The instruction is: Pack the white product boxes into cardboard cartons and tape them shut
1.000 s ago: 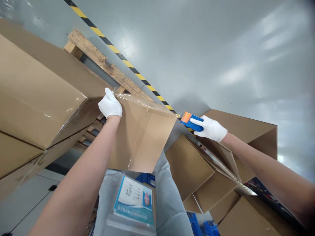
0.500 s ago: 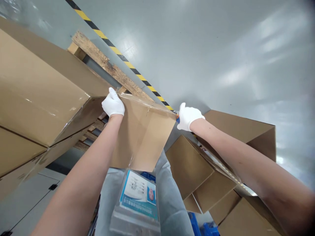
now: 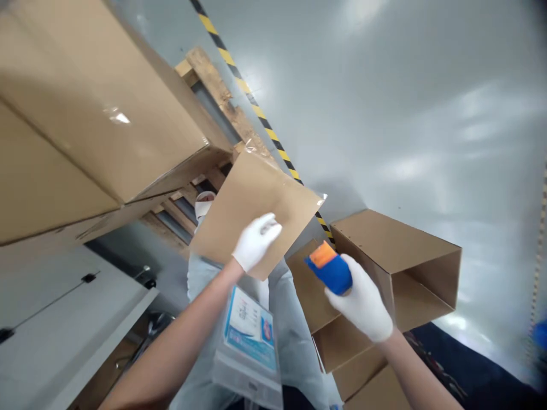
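Right hand (image 3: pixel 363 299): grip closed around tape dispenser (image 3: pixel 331 269), apart from the right edge of the carton (image 3: pixel 252 198). Left hand (image 3: pixel 257 241): grip half-curled over the carton's face; hold cannot be determined. Floor (image 3: pixel 405 114) extends past the striped line (image 3: pixel 277 145).

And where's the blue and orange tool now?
In the head view, the tool is right of centre, gripped in the right hand, with the open cardboard box to its right.

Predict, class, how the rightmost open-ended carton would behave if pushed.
The carton looks hollow through its open end, so it's probably light for its size. Its flat panels suggest sliding rather than rolling. The open end may flex inward.
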Available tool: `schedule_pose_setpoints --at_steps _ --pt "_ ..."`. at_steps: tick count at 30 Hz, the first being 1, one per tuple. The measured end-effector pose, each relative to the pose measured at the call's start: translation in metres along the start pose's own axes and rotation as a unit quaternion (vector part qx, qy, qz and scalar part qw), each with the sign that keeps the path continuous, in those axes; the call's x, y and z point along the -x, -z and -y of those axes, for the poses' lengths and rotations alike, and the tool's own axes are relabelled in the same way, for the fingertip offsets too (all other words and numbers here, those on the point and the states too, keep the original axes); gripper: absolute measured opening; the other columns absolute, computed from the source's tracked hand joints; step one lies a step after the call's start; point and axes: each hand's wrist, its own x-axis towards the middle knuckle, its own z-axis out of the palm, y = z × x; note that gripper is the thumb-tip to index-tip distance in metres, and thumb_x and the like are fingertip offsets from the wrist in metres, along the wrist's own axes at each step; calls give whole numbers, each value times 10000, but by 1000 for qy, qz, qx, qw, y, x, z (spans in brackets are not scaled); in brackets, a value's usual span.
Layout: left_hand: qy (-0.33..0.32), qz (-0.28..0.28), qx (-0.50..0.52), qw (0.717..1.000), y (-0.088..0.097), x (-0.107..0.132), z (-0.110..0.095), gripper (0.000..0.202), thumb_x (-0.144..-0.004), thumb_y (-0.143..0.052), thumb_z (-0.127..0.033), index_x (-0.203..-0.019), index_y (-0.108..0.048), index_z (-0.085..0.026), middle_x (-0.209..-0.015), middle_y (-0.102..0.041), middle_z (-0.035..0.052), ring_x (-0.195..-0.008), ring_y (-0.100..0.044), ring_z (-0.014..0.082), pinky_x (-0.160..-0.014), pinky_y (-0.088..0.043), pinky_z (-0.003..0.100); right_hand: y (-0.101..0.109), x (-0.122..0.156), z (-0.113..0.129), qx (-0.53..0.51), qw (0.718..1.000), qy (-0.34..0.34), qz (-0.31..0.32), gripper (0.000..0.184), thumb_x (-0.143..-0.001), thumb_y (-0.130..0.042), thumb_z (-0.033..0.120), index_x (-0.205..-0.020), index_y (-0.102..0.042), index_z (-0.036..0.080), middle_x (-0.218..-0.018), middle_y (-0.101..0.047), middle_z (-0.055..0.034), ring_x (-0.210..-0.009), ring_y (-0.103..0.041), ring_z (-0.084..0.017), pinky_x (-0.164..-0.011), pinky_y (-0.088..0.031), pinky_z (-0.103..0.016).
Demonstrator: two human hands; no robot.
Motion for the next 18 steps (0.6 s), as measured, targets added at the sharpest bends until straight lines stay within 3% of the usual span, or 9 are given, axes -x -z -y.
schedule_pose_setpoints --at_steps 1,3,5,7,13,16,18 --pt "46 61 99 992 -11 22 5 595 -887 -635 -657 -1234 -704 -179 -1211 -734 134 -1094 -688 265 -1011 -514 420 -3 12 10 -8 999 39 -11 669 -815 -681 407 -1425 -446 263 -1266 -664 -129 -1161 -672 -365 -964 -568 -515" --pt "125 141 254 949 -24 55 13 750 -867 -547 -796 -1201 -726 -148 -1132 -755 146 -992 -707 250 -950 -528 425 -11 28 26 -13 996 88 -7 689 -824 -704 444 -1442 -445 284 -1248 -666 -145 -1144 -675 -396 -948 -579 -552" --pt "165 179 337 910 -22 75 18 813 -851 -502 -852 -1115 -762 -129 -1047 -770 145 -926 -711 236 -921 -526 417 -18 33 37 -16 994 112 10 694 -824 -723 462 -1444 -451 307 -1192 -676 -149 -1095 -687 -404 -907 -593 -554" --pt "164 200 369 893 -11 87 20 771 -856 -535 -828 -1028 -791 -121 -991 -781 140 -907 -715 237 -921 -521 410 -25 33 48 -15 992 120 20 693 -821 -730 465 -1437 -460 300 -1143 -681 -146 -1052 -696 -401 -874 -598 -557" --pt "140 165 340 915 22 97 27 572 -886 -637 -665 -957 -818 -127 -969 -802 118 -920 -728 252 -923 -519 386 -38 23 89 16 991 105 82 648 -811 -734 400 -1402 -492 292 -1046 -695 -122 -962 -708 -394 -759 -601 -536" --pt "151 155 364 906 32 86 51 644 -884 -595 -711 -963 -806 -108 -968 -796 140 -926 -732 253 -927 -529 377 -47 19 111 41 989 112 85 773 -815 -726 383 -1504 -390 284 -1099 -675 -129 -975 -710 -391 -756 -598 -521" --pt "176 103 372 906 42 71 76 668 -868 -599 -729 -1060 -773 -114 -1012 -786 149 -902 -733 232 -882 -547 351 -52 14 127 79 987 108 91 816 -831 -695 411 -1554 -342 273 -1114 -655 -118 -930 -717 -355 -723 -593 -483"
